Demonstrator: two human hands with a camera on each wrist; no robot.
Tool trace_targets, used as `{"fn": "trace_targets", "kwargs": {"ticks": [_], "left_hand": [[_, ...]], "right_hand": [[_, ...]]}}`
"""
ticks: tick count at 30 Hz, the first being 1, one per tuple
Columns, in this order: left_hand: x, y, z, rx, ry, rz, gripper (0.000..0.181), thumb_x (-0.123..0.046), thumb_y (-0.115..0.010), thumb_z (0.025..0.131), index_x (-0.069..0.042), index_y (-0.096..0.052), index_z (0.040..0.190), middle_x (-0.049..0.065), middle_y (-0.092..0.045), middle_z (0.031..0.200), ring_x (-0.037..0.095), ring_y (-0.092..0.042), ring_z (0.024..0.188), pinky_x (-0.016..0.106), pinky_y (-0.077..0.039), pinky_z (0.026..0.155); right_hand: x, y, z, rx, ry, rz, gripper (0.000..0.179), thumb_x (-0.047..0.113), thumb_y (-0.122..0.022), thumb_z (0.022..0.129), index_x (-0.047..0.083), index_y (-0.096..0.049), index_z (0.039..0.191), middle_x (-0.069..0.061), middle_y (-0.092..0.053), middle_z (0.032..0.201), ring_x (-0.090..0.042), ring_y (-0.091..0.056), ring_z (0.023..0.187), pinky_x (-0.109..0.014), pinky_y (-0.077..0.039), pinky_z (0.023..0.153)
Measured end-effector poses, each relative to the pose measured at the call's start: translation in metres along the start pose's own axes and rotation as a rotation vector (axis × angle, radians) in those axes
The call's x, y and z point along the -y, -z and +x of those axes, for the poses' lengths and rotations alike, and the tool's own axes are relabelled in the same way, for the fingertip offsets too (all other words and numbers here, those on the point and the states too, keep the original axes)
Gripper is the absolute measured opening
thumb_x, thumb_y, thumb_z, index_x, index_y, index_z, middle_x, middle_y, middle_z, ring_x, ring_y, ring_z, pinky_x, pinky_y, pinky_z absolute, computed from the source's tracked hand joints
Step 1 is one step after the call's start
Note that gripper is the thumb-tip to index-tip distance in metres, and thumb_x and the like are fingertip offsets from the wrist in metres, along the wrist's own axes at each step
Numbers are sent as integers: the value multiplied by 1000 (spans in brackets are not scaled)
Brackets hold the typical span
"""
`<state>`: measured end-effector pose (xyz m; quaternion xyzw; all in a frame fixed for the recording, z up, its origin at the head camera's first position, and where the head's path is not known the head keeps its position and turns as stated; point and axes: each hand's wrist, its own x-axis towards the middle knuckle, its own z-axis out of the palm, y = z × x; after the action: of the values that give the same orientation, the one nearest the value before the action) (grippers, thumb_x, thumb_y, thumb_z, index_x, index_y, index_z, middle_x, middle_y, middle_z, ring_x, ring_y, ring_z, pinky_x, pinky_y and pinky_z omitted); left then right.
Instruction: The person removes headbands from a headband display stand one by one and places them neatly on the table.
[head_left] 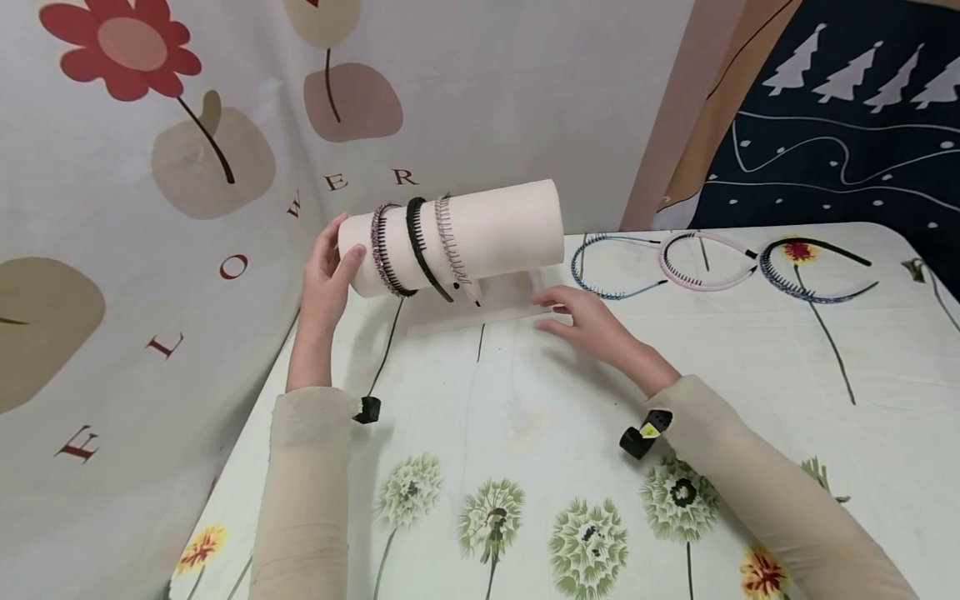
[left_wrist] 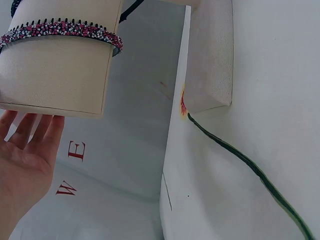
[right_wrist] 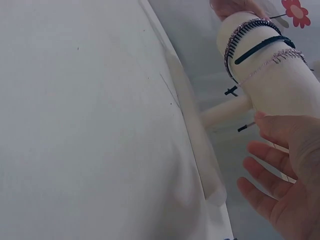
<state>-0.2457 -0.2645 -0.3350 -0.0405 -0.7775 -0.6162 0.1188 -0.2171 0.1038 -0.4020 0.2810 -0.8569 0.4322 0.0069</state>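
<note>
While L hand grips white cyl w/ 3 hairbands, R hand hovers, fingers loose, nr stand base.

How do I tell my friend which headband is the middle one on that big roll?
Find the big cream roll lying sideways above the table, held at one end by the left hand. Three headbands sit over it; pick the middle headband. It's plain and dark, while the speckled headband is nearer that hand and the pale headband is farther.
</note>
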Motion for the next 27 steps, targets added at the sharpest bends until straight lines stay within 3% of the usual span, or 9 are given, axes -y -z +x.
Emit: {"fn": "trace_targets", "kwargs": {"ticks": [19, 27], "left_hand": [[0, 0, 1, 4, -13, -11, 63, -26, -62, 97, -20, -37, 154, 3, -37, 159, 16, -38, 144, 41, -34, 120], [-19, -5, -10, 6, -1, -6, 60, -24, -61, 97, -18, -39, 153, 6, -38, 159, 18, -40, 143, 41, -36, 119]], "right_hand": [[21, -25, 26, 89, -55, 33, 47, 14, -68, 94, -1, -54, 137, -18, -58, 139, -34, -58, 127, -43, -50, 106], [30, -34, 34, 95, -26, 88, 52, 15, -68, 95, -2, -50, 140, -20, -55, 142, -36, -56, 128, -45, -50, 106]]}}
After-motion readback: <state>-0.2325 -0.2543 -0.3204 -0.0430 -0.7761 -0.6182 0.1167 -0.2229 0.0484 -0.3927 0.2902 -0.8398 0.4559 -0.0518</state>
